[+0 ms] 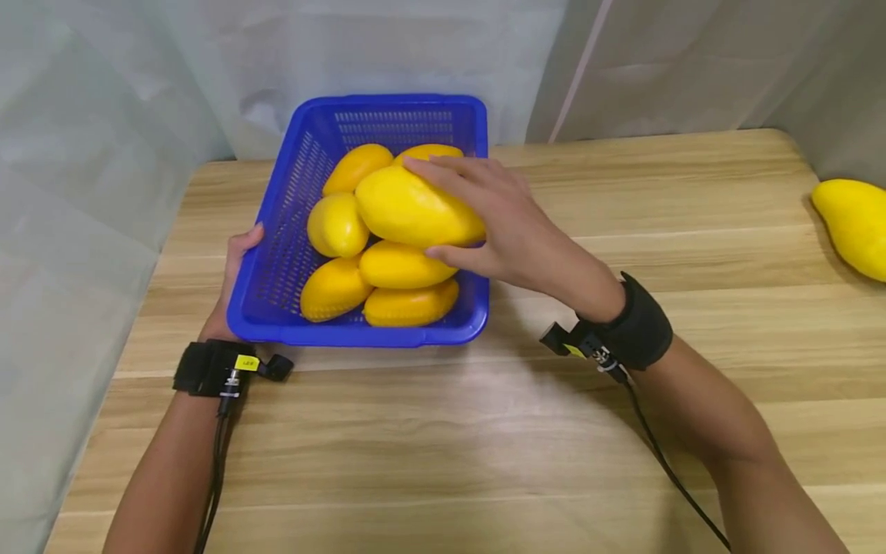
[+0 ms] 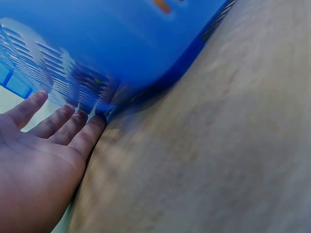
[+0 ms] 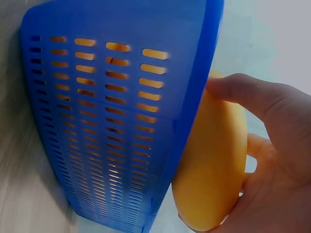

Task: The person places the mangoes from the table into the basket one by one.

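Note:
A blue plastic basket (image 1: 360,335) with slotted walls holds several yellow mangoes (image 1: 408,265). My right hand (image 1: 508,219) grips a larger, paler mango (image 1: 415,206) from its right side, above the others and at the basket's right rim. The right wrist view shows that mango (image 3: 211,155) between thumb and fingers, partly behind the basket wall (image 3: 121,107). My left hand (image 1: 235,269) is at the basket's left outer side, mostly hidden by it from above. Seen from the left wrist, the left hand (image 2: 43,155) has its fingers extended, tips against the slotted wall (image 2: 53,68).
Another yellow mango (image 1: 854,227) lies at the far right of the wooden table (image 1: 664,192), cut off by the frame edge. Pale sheeting (image 1: 394,46) hangs behind the table and along its left. Black cables (image 1: 657,438) run from both wrist cameras.

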A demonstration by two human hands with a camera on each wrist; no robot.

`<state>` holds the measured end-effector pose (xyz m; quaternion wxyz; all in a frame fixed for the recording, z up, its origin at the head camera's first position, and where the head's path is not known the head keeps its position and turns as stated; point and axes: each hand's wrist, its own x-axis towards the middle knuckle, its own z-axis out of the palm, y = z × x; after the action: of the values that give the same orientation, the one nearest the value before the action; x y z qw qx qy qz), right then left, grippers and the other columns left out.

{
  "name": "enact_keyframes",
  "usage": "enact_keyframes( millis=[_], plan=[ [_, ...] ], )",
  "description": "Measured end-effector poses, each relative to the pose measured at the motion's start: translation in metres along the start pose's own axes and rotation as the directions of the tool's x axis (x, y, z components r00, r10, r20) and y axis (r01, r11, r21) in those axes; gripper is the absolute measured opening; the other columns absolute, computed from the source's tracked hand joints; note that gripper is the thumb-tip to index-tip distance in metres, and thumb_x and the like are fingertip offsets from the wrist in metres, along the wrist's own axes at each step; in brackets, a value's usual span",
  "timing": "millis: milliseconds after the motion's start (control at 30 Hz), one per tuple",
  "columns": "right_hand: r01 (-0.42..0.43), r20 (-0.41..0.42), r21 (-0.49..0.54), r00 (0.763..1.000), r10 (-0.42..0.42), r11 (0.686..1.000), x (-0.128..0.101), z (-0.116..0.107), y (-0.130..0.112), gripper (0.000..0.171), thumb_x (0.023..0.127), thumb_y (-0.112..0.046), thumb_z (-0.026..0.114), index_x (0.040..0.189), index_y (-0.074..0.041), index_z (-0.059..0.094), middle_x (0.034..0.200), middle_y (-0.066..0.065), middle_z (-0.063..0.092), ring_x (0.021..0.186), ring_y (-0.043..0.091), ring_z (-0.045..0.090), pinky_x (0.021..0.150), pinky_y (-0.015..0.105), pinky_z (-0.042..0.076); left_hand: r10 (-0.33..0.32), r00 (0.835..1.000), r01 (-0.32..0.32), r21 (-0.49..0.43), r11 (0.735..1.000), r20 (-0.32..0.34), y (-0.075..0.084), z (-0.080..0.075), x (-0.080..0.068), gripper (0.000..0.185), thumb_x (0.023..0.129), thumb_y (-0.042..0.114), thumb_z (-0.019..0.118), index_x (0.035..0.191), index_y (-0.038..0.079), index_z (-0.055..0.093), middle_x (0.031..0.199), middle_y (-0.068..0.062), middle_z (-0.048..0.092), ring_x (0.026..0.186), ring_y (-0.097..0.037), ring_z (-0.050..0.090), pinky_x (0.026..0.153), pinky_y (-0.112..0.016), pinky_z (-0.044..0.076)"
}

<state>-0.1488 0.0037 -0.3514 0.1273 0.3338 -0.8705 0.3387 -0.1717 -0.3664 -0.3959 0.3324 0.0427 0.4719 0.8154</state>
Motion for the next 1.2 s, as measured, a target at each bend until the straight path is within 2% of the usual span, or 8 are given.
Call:
enact_keyframes(
  millis=[233, 367, 533, 633, 967, 1200],
  plan=[
    [0.06, 0.006, 0.061, 0.998, -0.06, 0.996, 0.015, 0.015, 0.0, 0.082, 0.094, -0.047, 0.069, 0.161, -0.022, 0.028, 0.151, 0.005, 0.049, 0.135, 0.02, 0.041, 0.107, 0.042, 0.03, -0.017, 1.0, 0.017, 0.003, 1.0, -0.002, 0.005, -0.005, -0.004, 0.059, 0.104, 0.053, 0.03, 0.156, 0.025, 0.034, 0.129, -0.004, 0.062, 0.107, -0.019, 0.064, 0.09, -0.034, 0.055],
    [0.044, 0.034, 0.09, 0.998, -0.048, 0.995, 0.021, 0.021, -0.002, 0.084, 0.096, -0.05, 0.066, 0.163, -0.025, 0.022, 0.151, 0.005, 0.048, 0.136, 0.02, 0.04, 0.109, 0.042, 0.032, -0.024, 1.0, 0.025, -0.052, 0.998, 0.012, 0.006, -0.007, -0.009, 0.057, 0.105, 0.053, 0.03, 0.154, 0.025, 0.038, 0.13, -0.005, 0.062, 0.108, -0.02, 0.065, 0.091, -0.035, 0.054],
    [0.006, 0.076, 0.063, 0.997, -0.011, 0.998, 0.025, 0.025, -0.005, 0.085, 0.095, -0.058, 0.061, 0.163, -0.031, 0.016, 0.154, 0.008, 0.043, 0.139, 0.021, 0.038, 0.106, 0.047, 0.034, -0.033, 0.999, 0.035, -0.086, 0.996, 0.021, 0.007, -0.007, -0.011, 0.058, 0.105, 0.053, 0.028, 0.155, 0.026, 0.037, 0.133, -0.004, 0.062, 0.11, -0.02, 0.064, 0.094, -0.036, 0.054],
    [-0.003, 0.081, 0.049, 0.997, -0.001, 0.999, 0.024, 0.024, -0.005, 0.087, 0.095, -0.059, 0.06, 0.163, -0.03, 0.015, 0.156, 0.008, 0.04, 0.14, 0.022, 0.037, 0.107, 0.048, 0.034, -0.037, 0.999, 0.039, -0.098, 0.994, 0.021, 0.007, -0.006, -0.011, 0.058, 0.105, 0.053, 0.029, 0.155, 0.026, 0.036, 0.133, -0.004, 0.062, 0.111, -0.02, 0.064, 0.094, -0.036, 0.053],
    [-0.025, 0.059, 0.073, 0.998, 0.021, 0.997, 0.019, 0.004, 0.001, 0.079, 0.098, -0.051, 0.061, 0.162, -0.027, 0.022, 0.159, 0.004, 0.035, 0.143, 0.017, 0.034, 0.114, 0.04, 0.032, -0.035, 0.999, 0.036, -0.041, 0.999, 0.026, 0.005, -0.005, -0.006, 0.06, 0.104, 0.054, 0.029, 0.157, 0.026, 0.032, 0.131, -0.005, 0.062, 0.109, -0.019, 0.064, 0.092, -0.035, 0.054],
    [-0.113, 0.049, 0.062, 0.993, 0.11, 0.992, 0.01, -0.02, 0.006, 0.076, 0.1, -0.047, 0.06, 0.162, -0.031, 0.019, 0.163, 0.001, 0.027, 0.147, 0.014, 0.027, 0.118, 0.04, 0.026, -0.063, 0.998, 0.064, -0.044, 0.997, 0.028, 0.006, -0.008, -0.005, 0.06, 0.104, 0.056, 0.029, 0.157, 0.027, 0.031, 0.132, -0.003, 0.062, 0.109, -0.019, 0.063, 0.093, -0.035, 0.054]
  ],
)
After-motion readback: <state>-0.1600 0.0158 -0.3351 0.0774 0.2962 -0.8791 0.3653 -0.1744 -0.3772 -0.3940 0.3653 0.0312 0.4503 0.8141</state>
